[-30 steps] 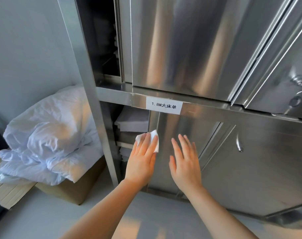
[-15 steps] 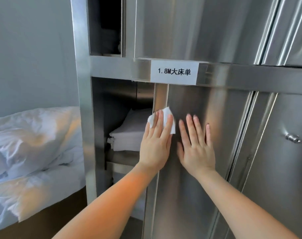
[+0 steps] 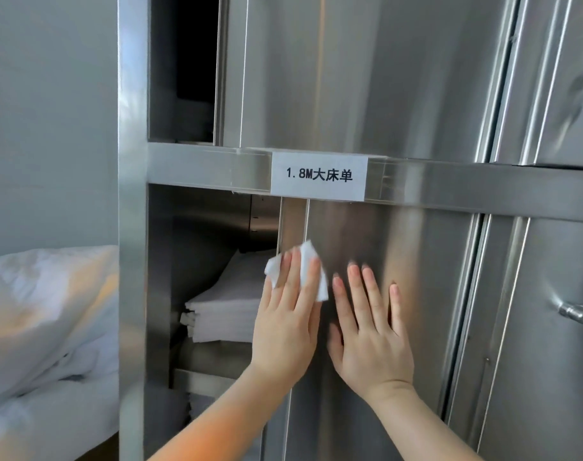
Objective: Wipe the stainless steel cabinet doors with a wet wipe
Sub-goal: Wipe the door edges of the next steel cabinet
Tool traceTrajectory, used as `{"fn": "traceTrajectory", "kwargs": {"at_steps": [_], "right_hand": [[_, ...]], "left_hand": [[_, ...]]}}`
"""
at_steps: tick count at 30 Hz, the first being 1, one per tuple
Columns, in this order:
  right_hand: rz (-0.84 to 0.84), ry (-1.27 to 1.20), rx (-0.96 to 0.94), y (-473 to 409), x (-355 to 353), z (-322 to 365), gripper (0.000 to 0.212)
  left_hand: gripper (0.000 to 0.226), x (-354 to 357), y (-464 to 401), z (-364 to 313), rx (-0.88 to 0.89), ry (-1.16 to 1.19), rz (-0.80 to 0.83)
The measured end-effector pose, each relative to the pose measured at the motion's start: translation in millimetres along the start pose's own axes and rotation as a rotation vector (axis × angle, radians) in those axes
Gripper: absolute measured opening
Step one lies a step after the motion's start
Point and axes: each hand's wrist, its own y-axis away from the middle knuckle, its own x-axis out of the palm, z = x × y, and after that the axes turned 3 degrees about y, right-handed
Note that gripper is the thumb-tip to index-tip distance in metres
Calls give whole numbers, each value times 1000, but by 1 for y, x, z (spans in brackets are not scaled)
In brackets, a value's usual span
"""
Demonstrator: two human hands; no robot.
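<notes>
A white wet wipe (image 3: 308,261) lies flat against the lower stainless steel sliding door (image 3: 400,277), near that door's left edge. My left hand (image 3: 288,314) presses the wipe to the door with straight fingers. My right hand (image 3: 370,327) lies flat on the same door just to the right, fingers spread, holding nothing. Most of the wipe is hidden under my left fingers.
The lower compartment is open at the left and holds a stack of folded white sheets (image 3: 223,311). A paper label (image 3: 318,175) sticks to the crossbar. A second door with a metal knob (image 3: 577,312) is at the right. White bedding (image 3: 47,327) is piled at the left.
The view has come closer and risen to the lower door. Both hands moved up the door together, the left one keeping the wipe pressed on it.
</notes>
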Motion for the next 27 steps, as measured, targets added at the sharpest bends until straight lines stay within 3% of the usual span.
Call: {"fn": "traceTrajectory", "kwargs": {"at_steps": [4,9,15,21,27], "right_hand": [[2,-3,-3,1,0,0,62],[1,-4,-15,1,0,-1,63],[-22,-29,1,1,0,0,58],[-27,-2,3,2,2,0,61],[-60,-21,4,2,4,0,59]], "left_hand": [[53,-1,10,7,57,-26,31],[53,-3,-30,-1,-41,-35,-8],[62,0,3,-4,-45,-45,68],[68,-14,-63,-4,-49,-86,42],[64,-12,-18,2,-5,-85,128]]}}
